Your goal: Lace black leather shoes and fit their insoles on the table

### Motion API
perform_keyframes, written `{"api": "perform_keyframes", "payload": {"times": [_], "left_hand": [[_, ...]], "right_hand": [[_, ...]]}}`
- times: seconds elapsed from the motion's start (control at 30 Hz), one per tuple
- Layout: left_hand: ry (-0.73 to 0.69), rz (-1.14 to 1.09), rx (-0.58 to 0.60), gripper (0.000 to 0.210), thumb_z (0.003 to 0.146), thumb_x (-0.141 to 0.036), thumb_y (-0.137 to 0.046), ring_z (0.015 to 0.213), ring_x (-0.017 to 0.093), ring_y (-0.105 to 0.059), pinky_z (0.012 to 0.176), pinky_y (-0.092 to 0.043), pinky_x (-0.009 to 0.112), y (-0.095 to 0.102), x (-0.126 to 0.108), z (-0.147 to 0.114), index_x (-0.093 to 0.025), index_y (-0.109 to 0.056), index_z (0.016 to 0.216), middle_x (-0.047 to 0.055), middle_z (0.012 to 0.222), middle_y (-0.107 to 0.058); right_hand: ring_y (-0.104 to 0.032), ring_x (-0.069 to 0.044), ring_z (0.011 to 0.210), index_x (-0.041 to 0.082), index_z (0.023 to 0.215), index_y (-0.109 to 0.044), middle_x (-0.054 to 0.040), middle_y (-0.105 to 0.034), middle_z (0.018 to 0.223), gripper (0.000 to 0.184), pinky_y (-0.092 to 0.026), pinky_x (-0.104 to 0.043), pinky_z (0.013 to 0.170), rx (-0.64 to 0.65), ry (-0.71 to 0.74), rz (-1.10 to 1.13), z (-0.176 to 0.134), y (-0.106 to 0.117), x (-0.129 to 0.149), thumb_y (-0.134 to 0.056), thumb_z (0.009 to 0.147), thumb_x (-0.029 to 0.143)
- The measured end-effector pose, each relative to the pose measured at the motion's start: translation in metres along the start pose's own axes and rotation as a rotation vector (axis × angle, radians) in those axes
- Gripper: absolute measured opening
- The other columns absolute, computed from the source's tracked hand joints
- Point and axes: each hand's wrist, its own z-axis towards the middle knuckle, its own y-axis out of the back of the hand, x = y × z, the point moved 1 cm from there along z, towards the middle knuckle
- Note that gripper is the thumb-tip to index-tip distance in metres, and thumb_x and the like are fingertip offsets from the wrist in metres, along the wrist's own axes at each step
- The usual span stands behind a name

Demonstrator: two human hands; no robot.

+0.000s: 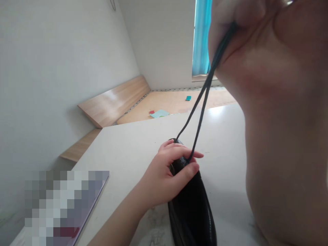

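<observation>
The left hand [166, 167] is ungloved, with slim fingers [197, 155]; its slender forearm [121, 217], at seven o'clock, is bare. The right hand [251, 44], at two o'clock, blurs beside a bright glint [289, 2], perhaps a ring.

Leather item [192, 215] on the bench [128, 150], left hand [169, 171] across its far end, cord [217, 60] rising rightward to the right hand [269, 54], pixelated flat object [83, 205] at left, wooden surface [169, 100] behind, curtain [202, 37] beyond.

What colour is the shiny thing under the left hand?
Black: the shiny thing shows best in the head view.
</observation>
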Motion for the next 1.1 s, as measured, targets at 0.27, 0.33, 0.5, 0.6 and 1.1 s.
{"api": "perform_keyframes", "payload": {"times": [0.27,0.33,0.5,0.6,1.1], "left_hand": [[0.016,-0.887,-0.360,0.030,0.094,-0.035,-0.055,0.055,0.011,-0.040,0.070,-0.052,0.025,0.037,0.004,0.007,-0.022,-0.057,0.067,-0.004,0.058,-0.031],[0.034,-0.942,-0.442,0.029,0.095,-0.031,-0.053,0.051,0.011,-0.032,0.057,-0.048,0.021,0.050,0.003,0.009,-0.022,-0.055,0.068,-0.005,0.058,-0.025],[0.044,-0.922,-0.608,0.036,0.100,-0.025,-0.040,0.048,0.009,-0.026,0.044,-0.037,0.017,0.082,-0.007,0.007,-0.021,-0.053,0.067,-0.005,0.058,-0.020],[0.019,-0.863,-0.678,0.039,0.102,-0.021,-0.034,0.046,0.008,-0.026,0.042,-0.033,0.016,0.097,-0.017,-0.003,-0.019,-0.056,0.070,-0.005,0.057,-0.021],[0.166,0.316,-0.236,0.027,0.085,-0.019,-0.050,0.050,0.008,-0.034,0.049,-0.023,0.027,0.071,0.009,-0.029,-0.018,-0.048,0.058,-0.006,0.051,-0.036]], "right_hand": [[-0.040,-0.003,0.059,0.020,0.064,-0.037,0.0089,-0.030,0.052,0.030,-0.024,-0.033,0.057,-0.149,0.346,-0.175,0.027,0.041,-0.027,-0.035,0.094,0.021],[-0.036,-0.003,0.057,0.020,0.072,-0.047,0.0085,-0.032,0.055,0.022,-0.022,-0.033,0.057,-0.177,0.309,-0.200,0.031,0.048,-0.027,-0.042,0.093,0.021],[-0.036,-0.005,0.053,0.012,0.095,-0.071,0.0050,-0.043,0.057,0.022,-0.023,-0.027,0.052,-0.234,0.570,-0.687,0.017,0.048,-0.053,-0.049,0.091,0.013],[-0.045,-0.007,0.056,0.013,0.076,-0.070,-0.0027,-0.065,0.073,0.026,-0.034,-0.026,0.056,0.051,0.374,-1.047,-0.008,0.054,-0.086,-0.053,0.092,0.023],[-0.040,-0.011,0.060,0.019,0.076,-0.060,0.0018,-0.052,0.065,0.020,-0.032,-0.024,0.052,0.552,-0.455,-1.055,-0.065,0.117,-0.145,-0.057,0.086,0.036]]}}
